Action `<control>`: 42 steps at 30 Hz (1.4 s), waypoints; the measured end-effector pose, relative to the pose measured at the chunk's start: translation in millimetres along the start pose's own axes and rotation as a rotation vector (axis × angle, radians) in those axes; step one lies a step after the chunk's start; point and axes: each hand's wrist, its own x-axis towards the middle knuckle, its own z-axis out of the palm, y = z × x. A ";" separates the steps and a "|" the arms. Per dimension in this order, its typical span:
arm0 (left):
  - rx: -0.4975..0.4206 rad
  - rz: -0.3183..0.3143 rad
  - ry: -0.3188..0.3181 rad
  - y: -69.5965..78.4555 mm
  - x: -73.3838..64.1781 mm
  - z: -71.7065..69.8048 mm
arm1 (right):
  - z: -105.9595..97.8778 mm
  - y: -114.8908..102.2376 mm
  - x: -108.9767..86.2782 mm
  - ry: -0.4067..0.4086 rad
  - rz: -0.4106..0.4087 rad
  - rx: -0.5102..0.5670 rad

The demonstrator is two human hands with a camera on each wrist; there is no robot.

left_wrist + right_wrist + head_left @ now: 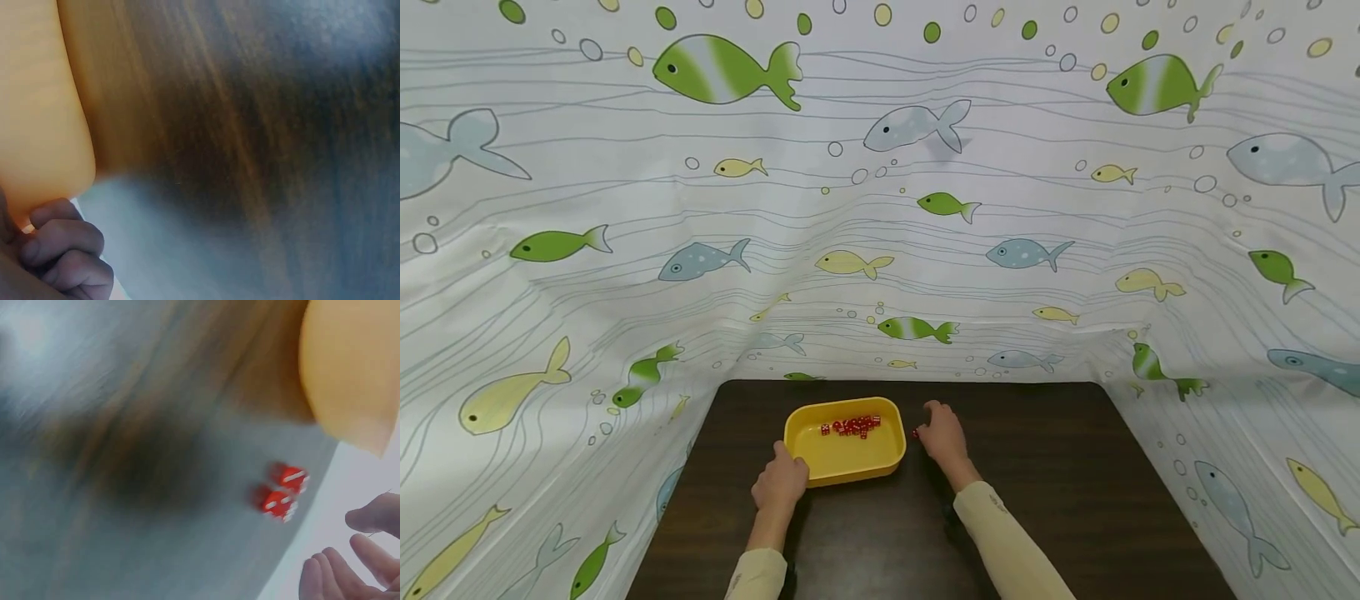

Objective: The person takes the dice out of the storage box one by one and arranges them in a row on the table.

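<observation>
A yellow tray (850, 467) stands on the dark table, with several red dice (853, 427) gathered toward its far side. My left hand (781, 479) grips the tray's near left corner. In the left wrist view its fingers (69, 244) curl against the tray wall (44, 112). Just right of the tray, my right hand (943, 433) hovers by a red die (915, 433). The right wrist view shows two red dice (284, 490) side by side on the table. There the thumb and fingers (337, 572) are spread apart, with nothing seen between them.
The dark wood-grain table (1045, 500) extends around the tray on both sides. A white cloth (850, 192) printed with fish hangs behind the table and along its left and right edges.
</observation>
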 end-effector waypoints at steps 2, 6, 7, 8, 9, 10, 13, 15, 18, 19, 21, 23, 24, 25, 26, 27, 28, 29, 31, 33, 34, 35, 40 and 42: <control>0.007 0.003 0.003 0.7 1.7 -0.6 | 0.4 -6.9 2.1 0.019 -0.033 -0.001; 0.015 0.002 0.004 0.6 2.3 -0.8 | 5.3 -19.4 4.1 0.037 -0.076 0.003; 0.019 -0.001 0.003 0.2 1.9 -0.5 | 7.3 -21.8 4.1 0.031 -0.081 0.000; 0.025 -0.003 0.001 -0.4 1.1 -0.3 | 9.4 -24.5 3.6 0.027 -0.084 -0.001; 0.032 -0.006 0.001 -1.0 0.2 -0.1 | 11.5 -27.0 2.5 0.026 -0.090 -0.001; 0.038 -0.007 0.002 -1.7 -0.6 0.1 | 13.7 -29.2 1.1 0.021 -0.096 -0.003; 0.047 -0.004 0.005 -3.1 -2.7 0.1 | 20.1 -35.4 -3.9 0.008 -0.130 0.011; 0.051 0.000 0.006 -3.5 -2.8 -0.6 | 24.4 -39.1 -7.5 -0.004 -0.175 0.026; 0.058 0.005 0.007 -3.0 -1.5 -2.5 | 31.1 -44.1 -11.2 -0.043 -0.221 0.057; 0.063 0.007 0.006 -2.6 -0.9 -3.3 | 33.3 -45.5 -11.8 -0.056 -0.230 0.069; 0.068 0.016 0.006 -1.8 0.6 -4.4 | 37.3 -48.3 -11.9 -0.074 -0.238 0.057; 0.067 0.021 0.004 -0.9 1.3 -5.1 | 41.2 -50.5 -10.5 -0.080 -0.251 -0.005; 0.066 0.023 0.004 -0.5 1.5 -5.0 | 43.1 -51.3 -9.4 -0.082 -0.263 -0.052; 0.062 0.023 0.002 -0.2 1.5 -4.8 | 44.9 -51.9 -8.2 -0.080 -0.277 -0.100; 0.056 0.023 0.002 0.4 1.3 -4.7 | 46.7 -52.2 -7.0 -0.077 -0.291 -0.149; 0.053 0.021 0.001 0.9 0.7 -4.3 | 48.4 -52.4 -6.3 -0.072 -0.306 -0.191; 0.050 0.019 0.001 1.0 0.3 -3.6 | 49.9 -52.5 -6.0 -0.068 -0.319 -0.228; 0.049 0.017 0.001 1.2 -0.2 -2.9 | 51.2 -52.6 -5.8 -0.064 -0.330 -0.254; 0.047 0.013 0.003 0.8 -2.2 -1.2 | 53.7 -52.8 -6.5 -0.060 -0.343 -0.272; 0.048 0.010 0.008 -0.5 -4.1 0.8 | 55.8 -53.5 -8.5 -0.064 -0.349 -0.280; 0.045 0.009 0.009 -0.8 -5.1 1.2 | 56.6 -54.1 -9.1 -0.066 -0.350 -0.285; 0.045 0.007 0.010 -1.0 -5.8 1.4 | 57.1 -54.9 -9.7 -0.068 -0.351 -0.290; 0.040 0.016 0.021 -0.3 -4.9 -0.2 | 59.5 -61.2 -8.1 -0.049 -0.358 -0.357; 0.036 0.028 0.026 1.1 -3.4 -1.5 | 60.4 -64.6 -6.2 -0.028 -0.356 -0.380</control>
